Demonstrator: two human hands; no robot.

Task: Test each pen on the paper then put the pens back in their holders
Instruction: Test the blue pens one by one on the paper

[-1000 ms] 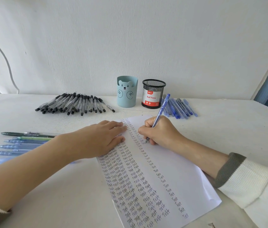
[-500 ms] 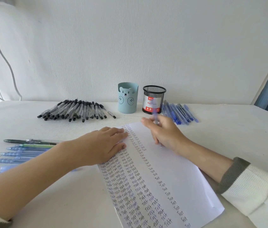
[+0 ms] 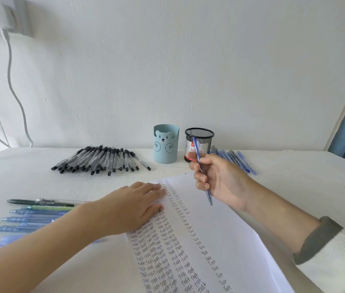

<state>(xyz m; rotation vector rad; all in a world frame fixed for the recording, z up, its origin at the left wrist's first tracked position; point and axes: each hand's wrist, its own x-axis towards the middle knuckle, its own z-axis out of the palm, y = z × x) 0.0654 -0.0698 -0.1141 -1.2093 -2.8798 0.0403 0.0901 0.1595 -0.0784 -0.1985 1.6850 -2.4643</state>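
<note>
On the tabletop (image 3: 304, 187), the paper (image 3: 230, 240) is lying pinned under my left hand (image 3: 131, 210), spread flat. My right hand (image 3: 224, 180) is now lifting off the sheet, pinching the blue pen (image 3: 197, 152) before the mesh holder (image 3: 206, 138); its test seems done.

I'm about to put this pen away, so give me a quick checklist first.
1. The blue pen is gripped by the right hand: ok.
2. The pen tip is clear of the paper: ok.
3. The left hand lies flat on the paper: ok.
4. The mesh holder stands upright: ok.
5. The bear holder stands upright: ok.
6. Which holder takes blue pens: cannot tell.
</note>
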